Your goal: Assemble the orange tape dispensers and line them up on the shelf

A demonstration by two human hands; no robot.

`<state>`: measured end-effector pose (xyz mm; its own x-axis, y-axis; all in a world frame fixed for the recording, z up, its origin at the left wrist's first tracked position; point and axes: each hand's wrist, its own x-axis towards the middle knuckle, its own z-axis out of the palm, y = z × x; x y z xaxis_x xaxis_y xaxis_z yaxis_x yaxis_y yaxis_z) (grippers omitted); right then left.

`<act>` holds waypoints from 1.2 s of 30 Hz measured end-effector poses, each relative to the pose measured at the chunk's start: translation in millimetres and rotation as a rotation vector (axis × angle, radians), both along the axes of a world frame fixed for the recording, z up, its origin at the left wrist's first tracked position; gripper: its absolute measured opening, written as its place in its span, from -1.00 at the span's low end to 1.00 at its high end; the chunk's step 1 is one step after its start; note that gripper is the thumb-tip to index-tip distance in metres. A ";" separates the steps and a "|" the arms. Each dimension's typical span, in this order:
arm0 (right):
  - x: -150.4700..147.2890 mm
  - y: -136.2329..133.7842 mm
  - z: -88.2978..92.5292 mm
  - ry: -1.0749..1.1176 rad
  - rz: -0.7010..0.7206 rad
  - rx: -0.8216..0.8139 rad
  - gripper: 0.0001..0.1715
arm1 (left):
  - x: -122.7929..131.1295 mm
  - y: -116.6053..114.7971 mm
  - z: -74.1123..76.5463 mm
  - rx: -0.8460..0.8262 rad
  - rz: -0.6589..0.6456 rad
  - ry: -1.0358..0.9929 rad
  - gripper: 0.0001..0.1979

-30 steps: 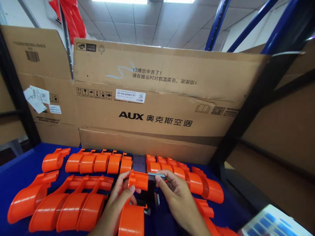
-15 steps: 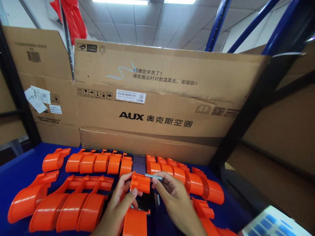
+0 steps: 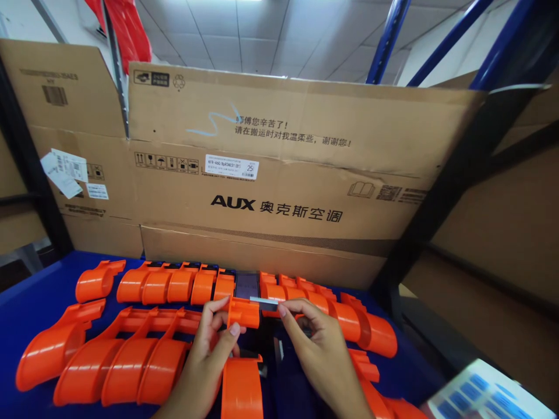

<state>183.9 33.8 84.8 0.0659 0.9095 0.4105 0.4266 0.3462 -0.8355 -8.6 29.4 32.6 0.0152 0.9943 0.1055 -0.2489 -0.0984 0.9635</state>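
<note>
In the middle of the head view, my left hand (image 3: 212, 343) grips an orange plastic tape dispenser part (image 3: 243, 314) between thumb and fingers. My right hand (image 3: 317, 343) pinches the right end of a thin metal serrated blade (image 3: 264, 303), teeth upward. The blade's left end lies along the top edge of the orange part; whether it is seated there I cannot tell. Just below my hands stands another orange dispenser part (image 3: 242, 387), with dark and metal bits at its upper right.
Several orange dispenser parts (image 3: 89, 372) line the left of the blue surface (image 3: 26, 291), and more (image 3: 345, 320) line the right. A large cardboard panel (image 3: 279, 174) closes off the back. Bottom right is a white box with blue patches (image 3: 484, 396).
My right hand has shifted slightly right and up, showing more of the blade. The orange part in my left hand has moved a little up and left.
</note>
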 end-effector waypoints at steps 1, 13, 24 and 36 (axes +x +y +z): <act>-1.3 -0.1 0.1 -0.009 0.016 0.015 -0.61 | 0.3 -0.6 -0.1 0.007 0.001 -0.005 -0.54; -12.1 -7.7 -2.7 -0.136 0.108 0.052 -0.70 | 1.4 -4.1 4.1 0.068 -0.147 -0.011 -0.61; -5.0 -1.2 -13.5 -0.785 0.111 0.144 -0.85 | -15.5 21.2 -7.4 -0.082 -0.087 -0.210 -0.37; -5.4 3.8 -20.4 -0.995 0.179 0.024 -0.86 | -10.7 17.4 -11.6 -0.053 -0.188 -0.173 -0.34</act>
<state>178.4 37.6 64.5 -0.4526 0.8634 0.2228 0.8661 0.4851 -0.1204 -19.3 46.8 21.0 0.1865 0.9799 0.0701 -0.4195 0.0149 0.9076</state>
